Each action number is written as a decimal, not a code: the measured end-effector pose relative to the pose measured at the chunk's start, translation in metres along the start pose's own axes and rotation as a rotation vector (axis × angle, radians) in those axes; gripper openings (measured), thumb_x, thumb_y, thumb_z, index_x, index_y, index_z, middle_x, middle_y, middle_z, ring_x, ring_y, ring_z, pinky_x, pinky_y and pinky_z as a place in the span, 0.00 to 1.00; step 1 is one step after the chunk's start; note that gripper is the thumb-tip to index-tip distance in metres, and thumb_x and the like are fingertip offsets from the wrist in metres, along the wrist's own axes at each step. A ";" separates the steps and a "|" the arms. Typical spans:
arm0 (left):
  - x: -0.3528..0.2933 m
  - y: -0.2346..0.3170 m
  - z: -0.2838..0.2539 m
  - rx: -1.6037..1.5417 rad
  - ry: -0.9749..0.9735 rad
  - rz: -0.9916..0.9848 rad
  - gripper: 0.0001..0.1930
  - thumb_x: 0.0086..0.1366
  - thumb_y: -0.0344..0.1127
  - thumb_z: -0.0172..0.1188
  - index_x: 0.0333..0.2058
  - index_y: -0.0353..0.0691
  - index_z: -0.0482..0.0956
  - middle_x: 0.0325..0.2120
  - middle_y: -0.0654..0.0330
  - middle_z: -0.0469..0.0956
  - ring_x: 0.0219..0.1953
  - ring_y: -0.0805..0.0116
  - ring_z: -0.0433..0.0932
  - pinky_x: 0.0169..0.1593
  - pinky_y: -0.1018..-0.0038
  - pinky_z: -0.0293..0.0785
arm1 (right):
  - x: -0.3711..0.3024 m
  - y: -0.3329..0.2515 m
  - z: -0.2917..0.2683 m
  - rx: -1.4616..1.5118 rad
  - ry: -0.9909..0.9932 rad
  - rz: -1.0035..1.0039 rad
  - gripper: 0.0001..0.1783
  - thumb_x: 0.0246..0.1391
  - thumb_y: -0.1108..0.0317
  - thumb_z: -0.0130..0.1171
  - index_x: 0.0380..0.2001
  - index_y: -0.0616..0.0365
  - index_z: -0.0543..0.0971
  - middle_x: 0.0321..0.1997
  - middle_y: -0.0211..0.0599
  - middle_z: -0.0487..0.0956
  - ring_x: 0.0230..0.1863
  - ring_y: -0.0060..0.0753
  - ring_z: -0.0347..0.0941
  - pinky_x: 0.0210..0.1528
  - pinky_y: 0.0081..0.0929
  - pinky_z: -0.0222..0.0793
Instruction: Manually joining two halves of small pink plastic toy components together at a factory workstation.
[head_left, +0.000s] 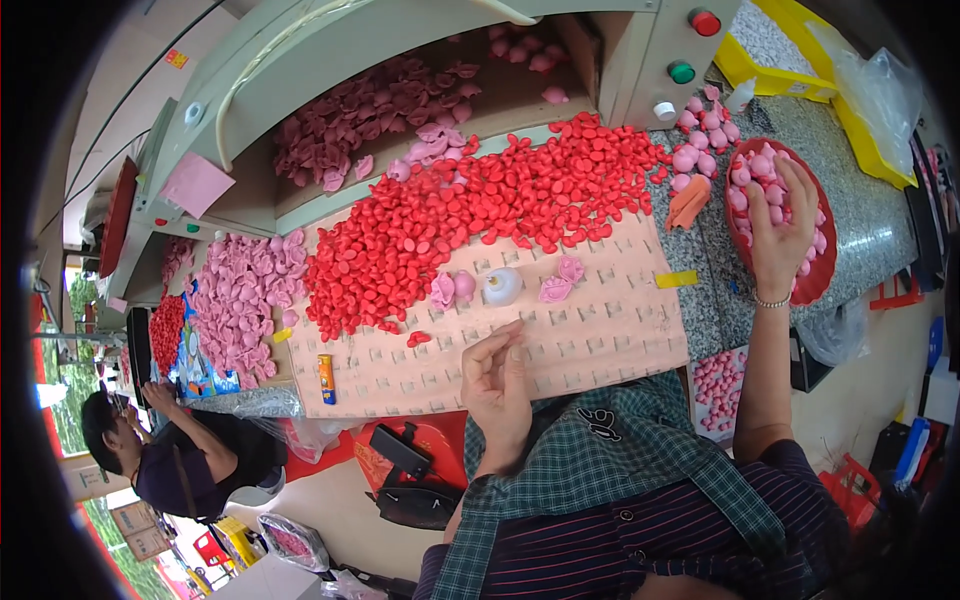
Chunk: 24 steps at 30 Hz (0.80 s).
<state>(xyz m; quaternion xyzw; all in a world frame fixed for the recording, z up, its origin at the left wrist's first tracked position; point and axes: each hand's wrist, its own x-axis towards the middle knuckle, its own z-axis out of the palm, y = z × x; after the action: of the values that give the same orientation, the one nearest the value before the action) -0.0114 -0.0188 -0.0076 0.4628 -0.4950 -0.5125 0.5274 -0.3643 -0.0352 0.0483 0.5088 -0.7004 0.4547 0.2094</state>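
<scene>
My right hand point(783, 232) reaches into a red oval basket point(822, 277), its fingers spread over round pink pieces point(762, 166). Nothing shows gripped in it. My left hand point(497, 388) hovers at the near edge of the peach-coloured board point(600, 345), thumb and fingers curled together, with no object visible in them. Just beyond it stands a small white bottle point(502, 287) with a thin tip. A pink ball point(464, 285) and a pink petal-shaped piece point(442, 291) lie left of the bottle; a pink flower-like piece point(556, 289) lies right.
Red bean-shaped pieces point(480, 205) are heaped across the board's far side. Pink petal pieces fill a grey machine opening point(375, 110) and a pile point(245, 300) at left. An orange scrap point(687, 203) lies beside the basket. Another person point(195, 460) sits at far left.
</scene>
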 end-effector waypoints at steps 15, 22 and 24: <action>0.043 0.004 -0.069 1.080 0.362 0.281 0.12 0.61 0.32 0.65 0.39 0.33 0.76 0.36 0.57 0.71 0.35 0.68 0.71 0.40 0.71 0.69 | -0.090 -0.133 0.054 0.288 -0.628 -0.396 0.17 0.41 0.70 0.68 0.39 0.55 0.83 0.48 0.41 0.75 0.49 0.46 0.70 0.48 0.41 0.67; 0.036 0.009 -0.058 0.823 0.190 0.248 0.07 0.61 0.27 0.63 0.37 0.33 0.78 0.36 0.54 0.74 0.31 0.64 0.74 0.38 0.74 0.72 | -0.105 -0.136 0.060 0.405 -0.608 -0.446 0.16 0.41 0.74 0.64 0.38 0.56 0.83 0.45 0.39 0.77 0.41 0.39 0.73 0.40 0.32 0.68; 0.036 0.002 -0.059 0.959 0.054 0.567 0.08 0.63 0.23 0.60 0.41 0.32 0.77 0.39 0.52 0.77 0.34 0.67 0.76 0.39 0.77 0.72 | -0.103 -0.137 0.060 0.454 -0.631 -0.463 0.16 0.41 0.75 0.62 0.38 0.55 0.83 0.45 0.39 0.77 0.37 0.38 0.73 0.36 0.32 0.68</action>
<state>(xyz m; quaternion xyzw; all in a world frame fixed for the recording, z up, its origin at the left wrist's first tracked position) 0.0473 -0.0557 -0.0092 0.5127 -0.7642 -0.0558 0.3874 -0.1900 -0.0416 -0.0019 0.7989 -0.4800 0.3608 -0.0351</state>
